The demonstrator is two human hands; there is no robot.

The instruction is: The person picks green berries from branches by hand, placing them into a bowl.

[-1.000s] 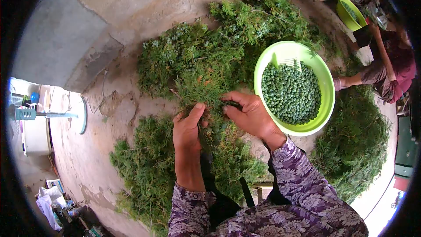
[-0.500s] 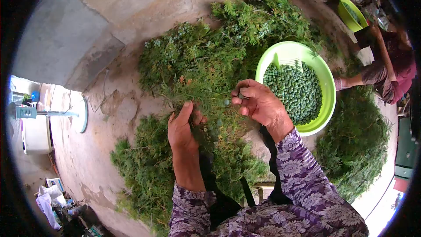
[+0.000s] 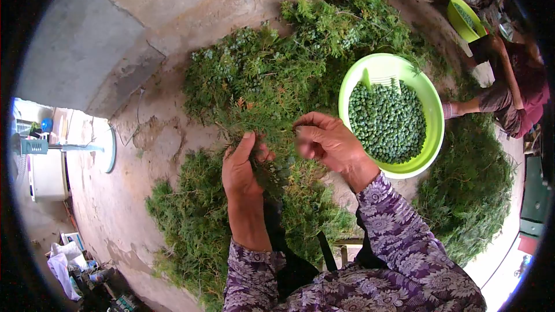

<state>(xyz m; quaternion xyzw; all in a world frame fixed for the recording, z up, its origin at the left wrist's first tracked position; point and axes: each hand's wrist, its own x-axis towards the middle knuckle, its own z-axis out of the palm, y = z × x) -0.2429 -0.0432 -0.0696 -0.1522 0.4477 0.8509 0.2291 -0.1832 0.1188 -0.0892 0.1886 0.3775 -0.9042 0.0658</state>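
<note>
Left hand [image 3: 240, 173] grips a sprig [image 3: 257, 118]; whether right hand [image 3: 335, 145] grips, I can't tell; basin [image 3: 433, 118] holds berries [image 3: 386, 121]; floor [image 3: 98, 214] stretches left.

No lettering, number or sign is legible anywhere

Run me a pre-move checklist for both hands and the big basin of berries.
1. Left hand has the green sprig: ok, thumb and fingers close on it.
2. Right hand at the sprig: ok, its fingers are beside the foliage.
3. Right fingertips free of berries: cannot tell, they are blurred.
4. Big basin within easy reach: ok, it stands just beyond the right hand.
5. Room for more berries: ok, they lie below the rim.
6. Co-worker's leg clear of the basin: cannot tell.
</note>
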